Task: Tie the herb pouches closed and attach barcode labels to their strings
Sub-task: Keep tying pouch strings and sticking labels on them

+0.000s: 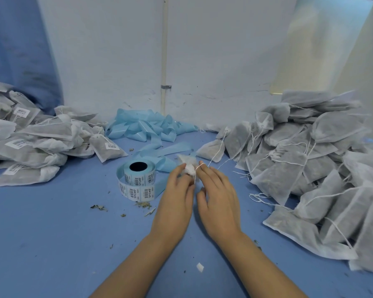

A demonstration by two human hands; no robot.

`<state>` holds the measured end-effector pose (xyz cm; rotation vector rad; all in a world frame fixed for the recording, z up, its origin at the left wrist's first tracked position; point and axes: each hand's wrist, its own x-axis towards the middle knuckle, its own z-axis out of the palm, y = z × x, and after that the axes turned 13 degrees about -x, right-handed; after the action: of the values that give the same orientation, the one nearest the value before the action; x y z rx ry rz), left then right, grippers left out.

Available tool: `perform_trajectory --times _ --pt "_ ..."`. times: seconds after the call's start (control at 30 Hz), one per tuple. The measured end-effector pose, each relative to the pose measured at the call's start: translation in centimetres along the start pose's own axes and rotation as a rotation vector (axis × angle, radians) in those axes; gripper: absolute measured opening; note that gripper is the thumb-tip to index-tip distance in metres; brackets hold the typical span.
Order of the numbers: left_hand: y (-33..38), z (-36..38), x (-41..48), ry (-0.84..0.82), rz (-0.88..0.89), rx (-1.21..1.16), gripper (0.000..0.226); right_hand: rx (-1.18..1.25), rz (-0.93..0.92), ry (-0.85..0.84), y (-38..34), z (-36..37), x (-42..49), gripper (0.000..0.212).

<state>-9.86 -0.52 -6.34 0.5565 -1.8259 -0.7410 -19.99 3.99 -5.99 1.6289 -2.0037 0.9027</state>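
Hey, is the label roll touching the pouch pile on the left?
Apart. The head view shows bare blue table between the label roll and the nearest pouch of the left pile.

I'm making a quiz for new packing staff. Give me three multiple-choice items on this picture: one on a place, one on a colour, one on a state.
1. Where does the label roll stand?
A. left of the hands
B. on the right pile
C. against the wall

2. What colour is the spent backing tape?
A. red
B. light blue
C. black

3. What is the left hand doing?
A. lying flat
B. holding the roll
C. pinching a pouch

Answers: 1 A, it stands on the table beside the left hand. 2 B, pale blue coils lie by the wall. 3 C, its fingers grip the white pouch top while the right hand holds the string.
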Motion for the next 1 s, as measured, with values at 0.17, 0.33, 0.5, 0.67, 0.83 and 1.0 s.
perform_trajectory --times 0.17,0.33,0.5,0.67,0.83,1.0 --pt "-0.2 0.2 -0.1 -0.098 -0.111 -0.144 0.019 0.190 0.074 0.055 0.2 0.3 0.0 0.039" --pt "-0.4 0.0 -0.2 -0.095 -0.080 0.108 0.010 0.221 0.115 0.091 0.6 0.5 0.1 0.028" --pt "-0.2 0.1 -0.3 -0.183 -0.017 0.140 0.016 0.310 0.167 0.091 0.8 0.8 0.1 0.025" --pt "-0.8 0.1 -0.1 -0.198 -0.137 0.071 0.011 0.555 0.306 0.088 0.7 0.7 0.2 0.030" --pt "-1.3 0.2 -0.1 -0.188 -0.246 -0.026 0.010 0.801 0.508 0.035 1.2 0.7 0.6 0.033" --pt "-1.3 0.0 0.3 0.002 -0.371 -0.333 0.015 0.934 0.546 -0.018 1.0 0.6 1.0 0.031"
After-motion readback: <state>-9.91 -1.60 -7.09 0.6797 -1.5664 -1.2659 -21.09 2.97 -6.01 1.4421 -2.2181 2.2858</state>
